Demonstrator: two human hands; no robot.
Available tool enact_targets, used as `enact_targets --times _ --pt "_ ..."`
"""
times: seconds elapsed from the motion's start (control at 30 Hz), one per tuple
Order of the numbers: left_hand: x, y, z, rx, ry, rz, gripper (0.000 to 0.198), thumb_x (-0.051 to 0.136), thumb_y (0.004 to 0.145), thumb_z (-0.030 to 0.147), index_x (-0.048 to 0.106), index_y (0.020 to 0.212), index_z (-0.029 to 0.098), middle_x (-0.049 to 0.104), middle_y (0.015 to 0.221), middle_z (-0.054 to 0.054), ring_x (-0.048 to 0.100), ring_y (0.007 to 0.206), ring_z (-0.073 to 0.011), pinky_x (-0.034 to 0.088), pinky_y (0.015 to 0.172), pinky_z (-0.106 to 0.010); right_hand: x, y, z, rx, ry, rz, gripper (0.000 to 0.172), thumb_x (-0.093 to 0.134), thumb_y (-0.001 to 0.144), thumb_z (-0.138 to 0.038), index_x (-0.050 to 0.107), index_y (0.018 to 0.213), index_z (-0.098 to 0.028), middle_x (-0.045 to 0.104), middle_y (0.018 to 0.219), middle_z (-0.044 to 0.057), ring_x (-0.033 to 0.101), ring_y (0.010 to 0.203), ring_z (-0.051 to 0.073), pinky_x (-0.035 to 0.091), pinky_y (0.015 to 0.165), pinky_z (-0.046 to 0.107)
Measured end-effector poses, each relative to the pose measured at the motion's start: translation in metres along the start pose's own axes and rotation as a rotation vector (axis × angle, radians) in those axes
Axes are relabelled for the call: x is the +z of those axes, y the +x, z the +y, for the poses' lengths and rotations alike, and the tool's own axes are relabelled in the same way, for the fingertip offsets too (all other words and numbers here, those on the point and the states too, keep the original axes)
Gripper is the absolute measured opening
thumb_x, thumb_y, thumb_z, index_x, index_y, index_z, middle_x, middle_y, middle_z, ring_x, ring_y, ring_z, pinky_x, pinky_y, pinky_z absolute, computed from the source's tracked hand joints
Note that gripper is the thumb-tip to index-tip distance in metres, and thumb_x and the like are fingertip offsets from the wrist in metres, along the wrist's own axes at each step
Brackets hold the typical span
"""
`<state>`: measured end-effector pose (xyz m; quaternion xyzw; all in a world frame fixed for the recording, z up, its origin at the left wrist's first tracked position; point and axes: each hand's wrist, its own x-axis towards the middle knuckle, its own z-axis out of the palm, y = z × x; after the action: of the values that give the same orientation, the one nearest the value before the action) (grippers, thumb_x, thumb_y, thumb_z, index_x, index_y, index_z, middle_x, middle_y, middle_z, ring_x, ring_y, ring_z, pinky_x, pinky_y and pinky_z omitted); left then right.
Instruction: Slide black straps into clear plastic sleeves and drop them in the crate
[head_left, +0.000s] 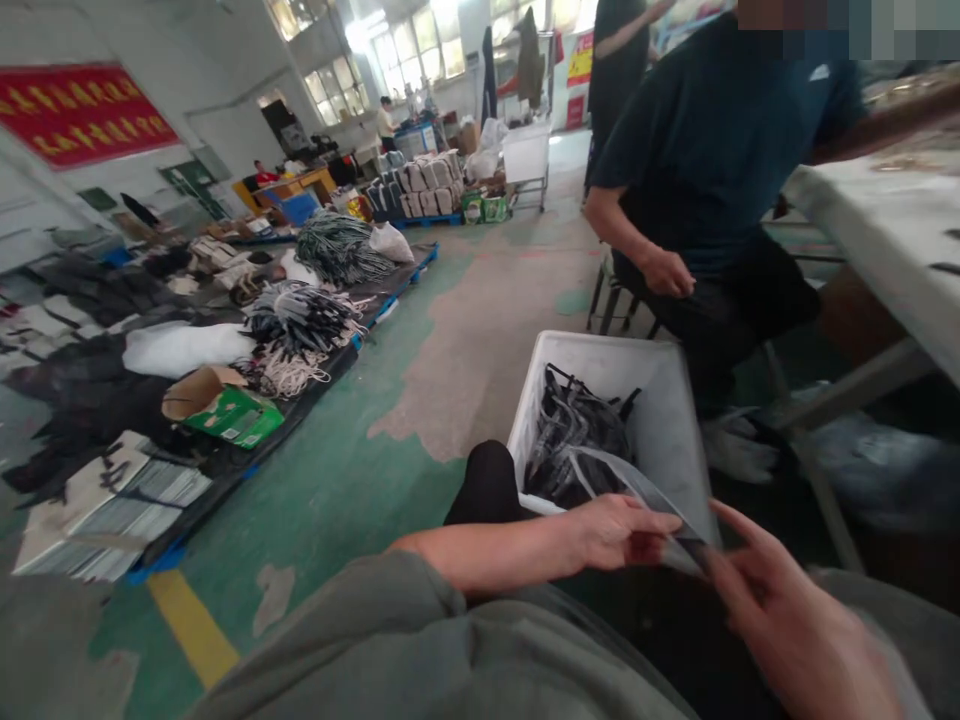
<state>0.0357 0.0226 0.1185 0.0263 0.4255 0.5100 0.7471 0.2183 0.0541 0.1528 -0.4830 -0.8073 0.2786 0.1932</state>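
My left hand (619,530) is closed in a pinch on a limp, see-through and dark grey strip (637,480). The strip runs back from the fingers over the rim of a white plastic bin (660,400). At the strip's dark end, my right hand (787,605) appears to grip it between its fingers; one finger stands raised and the hand is smeared by motion. Inside the bin lies a tangled heap of black and grey strips (577,425). Both hands are above my lap, at the near side of the bin.
A seated co-worker in a dark shirt (720,160) is behind the bin, beside a white-topped table (885,210). Left of me, a pallet (352,345) carries strap bundles (300,320), a green carton (232,410) and stacked flat pieces (142,510). My knee (487,480) touches or nearly touches the bin.
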Motion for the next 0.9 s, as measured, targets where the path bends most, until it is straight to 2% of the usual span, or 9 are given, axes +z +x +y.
enact_targets --times 0.1,0.2,0.4,0.6,0.67,0.73,0.8,0.9 --pt "0.003 -0.009 -0.009 0.038 -0.003 0.017 0.031 0.087 0.058 0.017 0.057 0.063 0.013 0.054 0.051 0.005 0.049 0.043 -0.0057 0.041 0.045 -0.019 -0.007 -0.005 -0.025 0.082 0.083 -0.057 0.055 0.049 0.084 -0.044 0.052 0.133 -0.02 0.07 0.071 0.003 0.061 0.048 0.019 0.045 0.048 0.029" --pt "0.001 -0.014 -0.009 0.107 -0.025 0.038 0.032 0.085 0.061 0.017 0.053 0.061 0.014 0.052 0.05 0.006 0.047 0.043 -0.0035 0.038 0.044 -0.016 -0.015 -0.013 -0.034 0.125 0.191 -0.136 0.053 0.049 0.087 -0.039 0.046 0.138 -0.023 0.07 0.074 0.001 0.061 0.052 0.017 0.048 0.053 0.028" --pt "0.008 -0.018 -0.018 0.012 0.037 -0.057 0.026 0.084 0.065 0.02 0.059 0.07 0.013 0.056 0.055 0.005 0.051 0.046 -0.0045 0.045 0.048 -0.017 -0.017 -0.024 -0.036 0.159 0.147 -0.071 0.05 0.05 0.088 -0.028 0.047 0.137 -0.021 0.067 0.076 0.001 0.06 0.057 0.015 0.046 0.055 0.025" --pt "0.001 -0.014 -0.005 0.082 0.001 0.049 0.029 0.082 0.066 0.015 0.053 0.062 0.014 0.051 0.051 0.006 0.048 0.044 -0.0035 0.041 0.044 -0.015 -0.029 -0.033 -0.031 0.191 0.202 -0.16 0.05 0.053 0.087 -0.028 0.047 0.137 -0.023 0.068 0.073 -0.002 0.056 0.048 0.011 0.046 0.054 0.024" --pt "0.004 -0.012 -0.007 0.037 0.026 0.01 0.027 0.082 0.066 0.016 0.055 0.064 0.013 0.053 0.053 0.005 0.049 0.045 -0.0043 0.043 0.045 -0.015 -0.025 -0.03 -0.033 0.192 0.18 -0.148 0.049 0.051 0.087 -0.025 0.048 0.136 -0.023 0.068 0.073 -0.002 0.055 0.047 0.011 0.045 0.054 0.024" --pt "0.01 -0.013 -0.013 0.0 0.055 -0.055 0.024 0.083 0.066 0.017 0.059 0.069 0.012 0.055 0.056 0.004 0.05 0.046 -0.0044 0.044 0.045 -0.015 -0.019 -0.026 -0.035 0.183 0.167 -0.116 0.049 0.049 0.088 -0.023 0.048 0.136 -0.021 0.068 0.072 -0.001 0.057 0.05 0.012 0.045 0.055 0.024" --pt "0.014 -0.016 -0.019 0.004 0.062 -0.073 0.025 0.084 0.064 0.018 0.061 0.072 0.012 0.055 0.056 0.004 0.05 0.046 -0.0041 0.045 0.044 -0.014 -0.018 -0.025 -0.037 0.142 0.138 -0.072 0.049 0.049 0.087 -0.022 0.05 0.135 -0.021 0.07 0.075 0.001 0.063 0.059 0.015 0.048 0.058 0.025" --pt "0.005 -0.01 -0.019 0.084 -0.003 0.02 0.031 0.089 0.057 0.02 0.06 0.066 0.015 0.052 0.052 0.006 0.049 0.044 -0.0041 0.046 0.044 -0.014 -0.027 -0.032 -0.036 -0.045 0.061 -0.004 0.044 0.055 0.083 -0.022 0.059 0.126 -0.032 0.072 0.087 0.001 0.068 0.076 0.02 0.053 0.065 0.029"
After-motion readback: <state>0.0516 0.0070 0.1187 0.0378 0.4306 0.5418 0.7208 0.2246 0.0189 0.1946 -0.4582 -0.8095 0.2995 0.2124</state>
